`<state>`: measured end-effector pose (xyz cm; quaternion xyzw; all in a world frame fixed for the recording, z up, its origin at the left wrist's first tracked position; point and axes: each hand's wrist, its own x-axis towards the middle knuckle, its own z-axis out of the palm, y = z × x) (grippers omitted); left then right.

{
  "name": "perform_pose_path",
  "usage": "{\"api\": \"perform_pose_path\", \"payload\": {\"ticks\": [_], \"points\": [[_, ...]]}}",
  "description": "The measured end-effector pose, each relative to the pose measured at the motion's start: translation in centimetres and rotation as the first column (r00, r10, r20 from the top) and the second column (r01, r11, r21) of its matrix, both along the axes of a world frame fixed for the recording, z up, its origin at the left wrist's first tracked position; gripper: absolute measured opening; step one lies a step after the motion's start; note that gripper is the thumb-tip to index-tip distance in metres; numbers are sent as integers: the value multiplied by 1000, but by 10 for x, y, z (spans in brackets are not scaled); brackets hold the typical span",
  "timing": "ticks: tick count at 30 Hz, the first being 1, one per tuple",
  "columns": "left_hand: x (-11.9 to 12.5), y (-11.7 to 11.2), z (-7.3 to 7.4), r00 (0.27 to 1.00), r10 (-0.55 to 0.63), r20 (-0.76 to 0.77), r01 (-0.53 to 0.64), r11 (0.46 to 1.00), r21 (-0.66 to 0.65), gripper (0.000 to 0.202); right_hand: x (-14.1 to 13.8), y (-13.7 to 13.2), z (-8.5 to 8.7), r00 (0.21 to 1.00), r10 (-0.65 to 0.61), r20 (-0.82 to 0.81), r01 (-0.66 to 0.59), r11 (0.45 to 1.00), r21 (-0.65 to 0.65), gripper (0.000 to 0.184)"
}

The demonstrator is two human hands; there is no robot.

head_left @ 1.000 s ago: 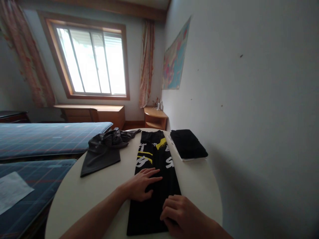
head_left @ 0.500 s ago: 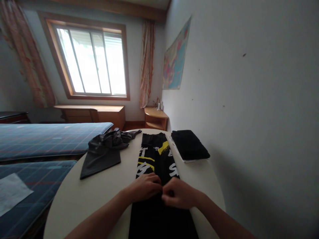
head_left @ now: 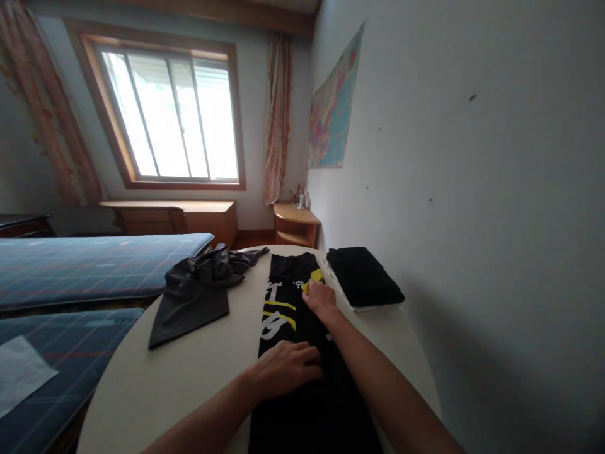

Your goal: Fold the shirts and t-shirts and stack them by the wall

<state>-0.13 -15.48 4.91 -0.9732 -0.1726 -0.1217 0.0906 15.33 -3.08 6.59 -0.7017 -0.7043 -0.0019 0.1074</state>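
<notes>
A black T-shirt (head_left: 278, 271) with white lettering and yellow stripes lies lengthwise in a long folded strip. My left hand (head_left: 290, 369) rests on its middle, palm down, fingers loosely bent and a little apart. Farther up, my right hand (head_left: 321, 299) is closed at the yellow stripe near the far end, fingertips pinching the cloth there; the fingertips are partly hidden. The shirt's near end runs out of the bottom of the view.
Under the shirt is a round cream table (head_left: 189, 372). A crumpled dark grey garment (head_left: 193, 302) lies at its left, and a folded black garment (head_left: 363, 277) on something white at its right. Blue plaid mattresses (head_left: 94, 265) flank the left side; a wall (head_left: 496, 252) borders the right.
My right hand has moved away from beside my left hand, up the shirt to the yellow stripe. My left hand has shifted slightly toward me and right.
</notes>
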Motion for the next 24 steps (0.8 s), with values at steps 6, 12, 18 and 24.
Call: {"api": "perform_pose_path", "payload": {"ticks": [6,12,18,24], "points": [[-5,-3,7,1000,-5,8,6,1000,-21,13,-3,18,-6,999,5,-52,-5,1000,11,33],[-8,-10,16,998,-32,49,42,977,-211,16,1,12,-25,989,128,-75,-126,991,37,42],[-10,-17,10,999,14,29,2,872,-489,67,14,0,-36,946,314,-85,-322,939,-120,63],[-11,-26,20,996,-47,73,82,787,-611,67,29,-18,-33,915,394,-86,-403,901,-161,65]]}}
